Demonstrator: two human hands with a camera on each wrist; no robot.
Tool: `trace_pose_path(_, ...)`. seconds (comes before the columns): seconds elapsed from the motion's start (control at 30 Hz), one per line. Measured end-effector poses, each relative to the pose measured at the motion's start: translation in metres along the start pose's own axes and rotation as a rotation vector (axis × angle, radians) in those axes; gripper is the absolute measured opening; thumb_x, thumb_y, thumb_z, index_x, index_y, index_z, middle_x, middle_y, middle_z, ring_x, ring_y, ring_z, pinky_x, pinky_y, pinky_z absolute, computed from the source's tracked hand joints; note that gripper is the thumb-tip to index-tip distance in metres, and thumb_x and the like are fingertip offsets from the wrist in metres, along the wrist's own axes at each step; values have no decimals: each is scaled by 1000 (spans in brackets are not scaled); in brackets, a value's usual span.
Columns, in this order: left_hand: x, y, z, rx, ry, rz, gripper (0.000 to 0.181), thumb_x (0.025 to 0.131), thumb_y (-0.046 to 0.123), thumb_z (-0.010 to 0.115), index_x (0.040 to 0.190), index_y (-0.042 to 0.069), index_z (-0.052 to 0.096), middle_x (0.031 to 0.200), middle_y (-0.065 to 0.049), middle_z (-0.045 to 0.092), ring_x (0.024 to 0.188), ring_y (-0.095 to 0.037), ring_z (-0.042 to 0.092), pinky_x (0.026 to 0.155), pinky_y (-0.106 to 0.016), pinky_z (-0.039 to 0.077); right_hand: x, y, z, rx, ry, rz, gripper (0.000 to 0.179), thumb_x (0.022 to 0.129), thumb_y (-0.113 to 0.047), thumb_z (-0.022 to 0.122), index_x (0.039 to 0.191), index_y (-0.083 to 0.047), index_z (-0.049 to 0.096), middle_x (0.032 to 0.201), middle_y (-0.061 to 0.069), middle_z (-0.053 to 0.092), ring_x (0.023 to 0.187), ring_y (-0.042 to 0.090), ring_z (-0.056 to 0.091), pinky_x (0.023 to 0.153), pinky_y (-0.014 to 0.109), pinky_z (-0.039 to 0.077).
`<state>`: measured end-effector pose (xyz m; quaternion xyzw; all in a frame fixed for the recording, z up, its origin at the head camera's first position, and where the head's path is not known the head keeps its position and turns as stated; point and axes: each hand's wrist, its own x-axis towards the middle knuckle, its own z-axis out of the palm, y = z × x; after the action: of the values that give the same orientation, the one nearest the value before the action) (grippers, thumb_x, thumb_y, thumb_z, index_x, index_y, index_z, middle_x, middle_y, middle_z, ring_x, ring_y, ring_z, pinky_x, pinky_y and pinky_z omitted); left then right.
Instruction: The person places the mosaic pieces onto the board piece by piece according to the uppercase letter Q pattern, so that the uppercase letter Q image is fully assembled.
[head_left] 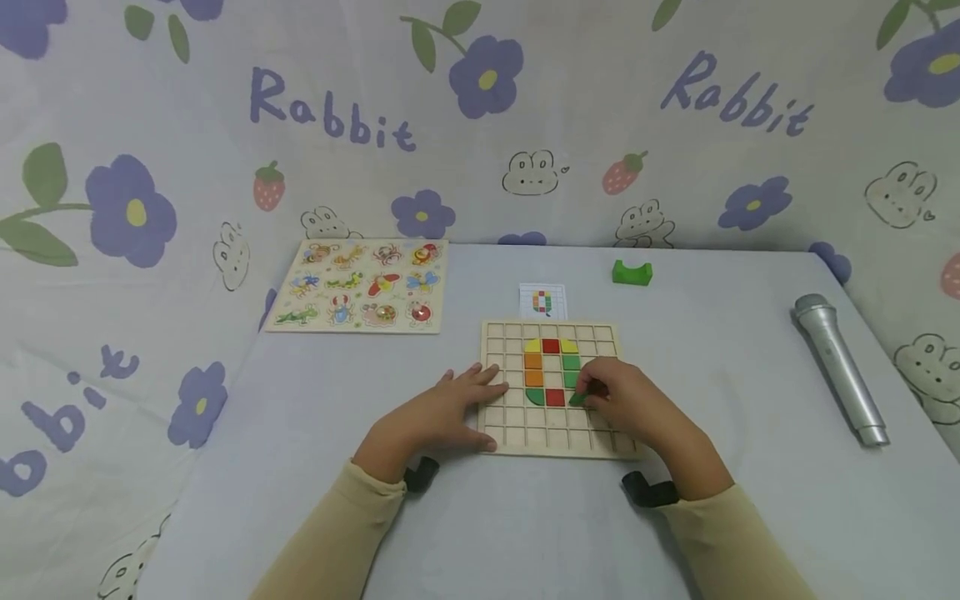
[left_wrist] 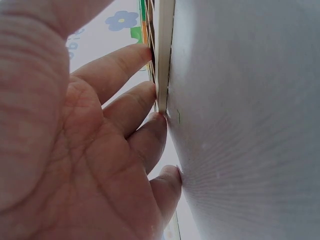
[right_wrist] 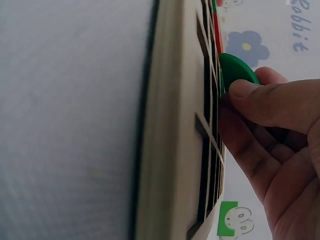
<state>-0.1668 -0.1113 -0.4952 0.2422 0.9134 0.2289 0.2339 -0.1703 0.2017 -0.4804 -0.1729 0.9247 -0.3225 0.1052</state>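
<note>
A wooden grid board (head_left: 510, 429) lies on the table, with yellow, red, orange and green tiles set in its cells as a ring. My right hand (head_left: 626, 396) pinches a green curved-edge tile (right_wrist: 237, 69) between thumb and fingers, tilted at the ring's lower right corner. In the right wrist view the tile stands on edge close over the grid. My left hand (head_left: 446, 412) has its fingers spread along the board's left edge, fingertips (left_wrist: 145, 52) on the rim. A small pattern card (head_left: 543, 301) with a similar coloured ring lies just beyond the board.
An insect picture puzzle board (head_left: 356, 286) lies at the back left. A green notched block (head_left: 632, 272) sits at the back, right of the card. A silver microphone (head_left: 842, 371) lies on the right. Patterned cloth (head_left: 465, 167) hangs behind the white table (head_left: 480, 533).
</note>
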Motion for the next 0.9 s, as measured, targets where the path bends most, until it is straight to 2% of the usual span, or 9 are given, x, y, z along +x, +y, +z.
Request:
trace_pose_path(0.1, -1, 2, -1, 4, 4, -8, 93, 90, 40, 91, 169, 32, 43, 184, 8, 19, 172, -17, 6, 141, -48, 5, 0, 1, 1, -8, 11, -22, 19, 97, 9, 72, 99, -10, 71, 104, 5, 71, 99, 24, 63, 92, 45, 61)
trace_pose_path(0.4, -2, 4, -2, 2, 5, -20, 92, 90, 40, 91, 169, 33, 44, 183, 10, 19, 172, -17, 7, 141, -48, 6, -3, 2, 3, -5, 43, 46, 13, 100, 4, 71, 107, -7, 73, 116, 10, 71, 108, 28, 67, 101, 52, 61)
trace_pose_path(0.73, -1, 4, -1, 4, -7, -28, 93, 90, 41, 91, 169, 35, 42, 183, 11, 18, 172, -15, 5, 141, -48, 5, 2, -3, 8, -37, 48, 37, 14, 98, 6, 74, 102, -8, 74, 108, 9, 71, 100, 25, 64, 95, 47, 62)
trace_pose_path(0.9, -1, 4, -1, -6, -7, -19, 93, 90, 39, 90, 169, 33, 43, 183, 10, 18, 172, -16, 6, 141, -49, 4, -6, 1, -2, -22, 72, 86, 11, 101, 0, 72, 110, -8, 74, 111, 9, 71, 101, 26, 64, 92, 45, 60)
